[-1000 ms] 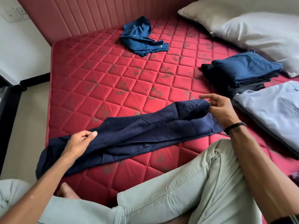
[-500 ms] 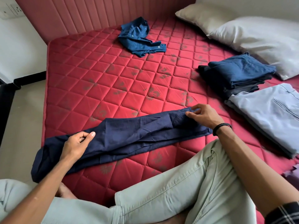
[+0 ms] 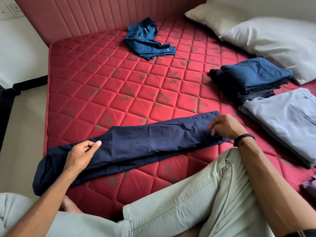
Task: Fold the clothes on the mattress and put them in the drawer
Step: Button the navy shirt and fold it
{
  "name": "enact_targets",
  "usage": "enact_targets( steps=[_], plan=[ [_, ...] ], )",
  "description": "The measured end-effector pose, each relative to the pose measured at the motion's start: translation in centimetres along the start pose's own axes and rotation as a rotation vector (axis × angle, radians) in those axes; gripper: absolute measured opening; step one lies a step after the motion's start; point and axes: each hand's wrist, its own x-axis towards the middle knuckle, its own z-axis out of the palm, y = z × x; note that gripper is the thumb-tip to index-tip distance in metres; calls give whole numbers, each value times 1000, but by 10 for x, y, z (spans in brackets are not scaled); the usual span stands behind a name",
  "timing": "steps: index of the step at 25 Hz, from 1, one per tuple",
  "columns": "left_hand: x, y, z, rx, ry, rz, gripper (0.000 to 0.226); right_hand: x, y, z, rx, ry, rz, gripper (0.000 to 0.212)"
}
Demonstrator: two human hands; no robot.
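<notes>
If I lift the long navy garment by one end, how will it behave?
The navy garment is probably floppy: it lies flat and creased on the mattress. It would likely droop and unfold. It looks thin, so probably light.

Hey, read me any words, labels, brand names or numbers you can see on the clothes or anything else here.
No text here can be read.
Crumpled blue shirt: a tiny pale mark near its edge, too small to read.
Navy trousers, folded stack, grey trousers, pillows: no writing visible.
Wall switch plate: no legible marking.
</notes>
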Motion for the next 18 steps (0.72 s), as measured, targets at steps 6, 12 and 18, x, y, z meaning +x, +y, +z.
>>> enact_targets(
  steps=[6,12,18],
  plan=[
    [-2,2,-1,15,13,-26,57,2,-7,11,-103,96,-174,33],
    [-6,8,1,69,54,13,65,12,-11,24,-327,82,-164,36],
    [-5,3,3,134,138,62,61,6,-15,25,-289,100,-140,46]
  ],
)
